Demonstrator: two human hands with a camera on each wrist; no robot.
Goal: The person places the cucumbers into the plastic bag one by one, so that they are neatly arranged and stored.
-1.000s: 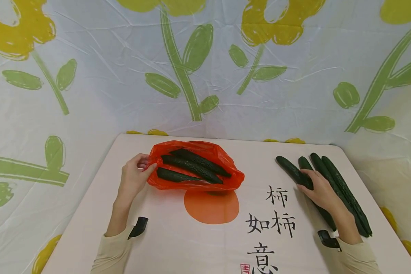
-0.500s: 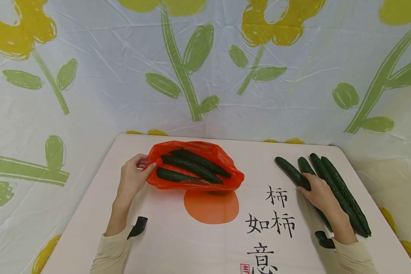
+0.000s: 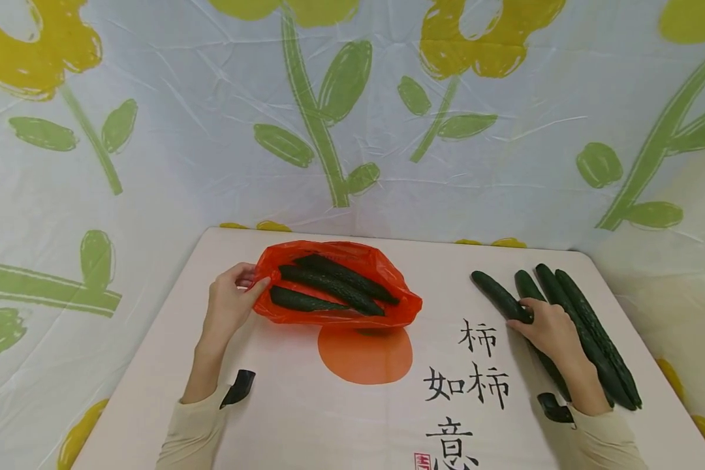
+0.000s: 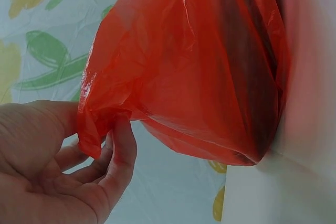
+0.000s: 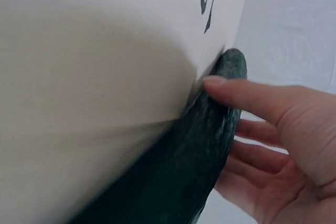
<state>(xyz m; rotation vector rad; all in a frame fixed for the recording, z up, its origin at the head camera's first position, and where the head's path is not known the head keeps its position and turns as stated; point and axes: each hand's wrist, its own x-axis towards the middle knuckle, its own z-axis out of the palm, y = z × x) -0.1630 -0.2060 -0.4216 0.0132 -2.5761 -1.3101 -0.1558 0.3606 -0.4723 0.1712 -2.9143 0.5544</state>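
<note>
With our left hand (image 3: 227,303) we pinch the red bag (image 4: 173,77) — three cucumbers (image 3: 329,286) lie in it, right of that hand; our right hand (image 3: 552,326) grips one cucumber (image 3: 497,294), loose cucumbers (image 3: 596,328) just beside it.

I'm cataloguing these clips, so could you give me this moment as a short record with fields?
Left hand: pinches the edge of the red bag
Right hand: grips the leftmost cucumber outside it
Bag contents: three cucumbers visible
Other cucumbers: three visible, right of the gripped one
Surface: pale table with an orange print
Background: flowered sheet
</note>
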